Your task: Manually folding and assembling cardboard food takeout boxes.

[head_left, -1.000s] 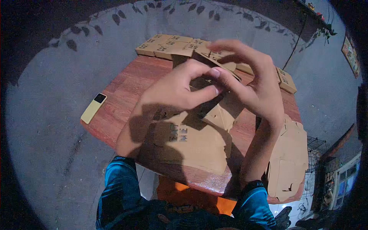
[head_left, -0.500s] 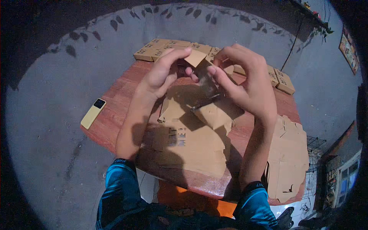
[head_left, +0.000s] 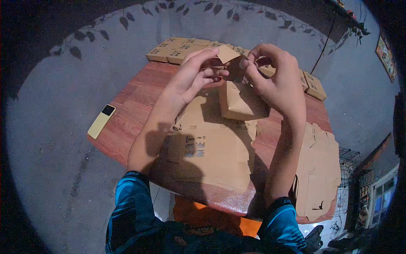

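Over the table I hold a partly folded brown cardboard box [head_left: 243,101], its closed corner tilted toward me and small flaps standing up at its far side. My left hand [head_left: 192,78] has a fingertip on the edge of a raised flap [head_left: 228,54], its other fingers curled beneath. The right hand [head_left: 277,80] pinches the box's far right edge between thumb and fingers. Part of the box is hidden behind that hand. Below lies a flat cardboard blank [head_left: 207,165] with cut-out letters.
Several finished cardboard boxes [head_left: 169,51] line the far edge of the reddish wooden table [head_left: 122,122]. More flat blanks [head_left: 317,173] lie at the right, overhanging the edge. A yellow phone [head_left: 101,122] rests at the left edge. A grey wall [head_left: 55,127] stands beyond.
The box has turned in my hands, so its closed corner and side now face me. Both hands have shifted slightly right, and the left fingers have spread a little.
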Demonstrator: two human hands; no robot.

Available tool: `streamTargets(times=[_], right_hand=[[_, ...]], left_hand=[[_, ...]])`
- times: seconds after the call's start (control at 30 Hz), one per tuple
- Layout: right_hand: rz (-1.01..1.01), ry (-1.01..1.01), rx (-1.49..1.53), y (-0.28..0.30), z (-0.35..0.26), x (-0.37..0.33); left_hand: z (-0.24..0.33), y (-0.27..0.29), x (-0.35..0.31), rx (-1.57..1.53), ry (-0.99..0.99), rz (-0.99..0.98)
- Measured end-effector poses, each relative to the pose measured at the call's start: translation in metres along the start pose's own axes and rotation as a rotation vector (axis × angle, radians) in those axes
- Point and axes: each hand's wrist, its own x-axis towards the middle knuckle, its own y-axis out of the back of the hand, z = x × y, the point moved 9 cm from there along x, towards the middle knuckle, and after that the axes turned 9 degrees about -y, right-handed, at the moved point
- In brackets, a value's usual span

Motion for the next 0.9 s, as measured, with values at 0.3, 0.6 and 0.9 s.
streamTargets(times=[0.3,0.6,0.9], right_hand=[[-0.043,0.051,-0.037,-0.002,-0.004,-0.002],[0.007,-0.015,0.024,0.017,0.001,-0.008],[0.180,0.037,0.219,0.015,-0.014,-0.007]], left_hand=[[0.003,0.005,-0.001,0.171,-0.062,0.038],[0.004,-0.014,-0.009,0.109,-0.010,-0.078],[0.038,-0.035,-0.035,-0.069,-0.393,0.043]])
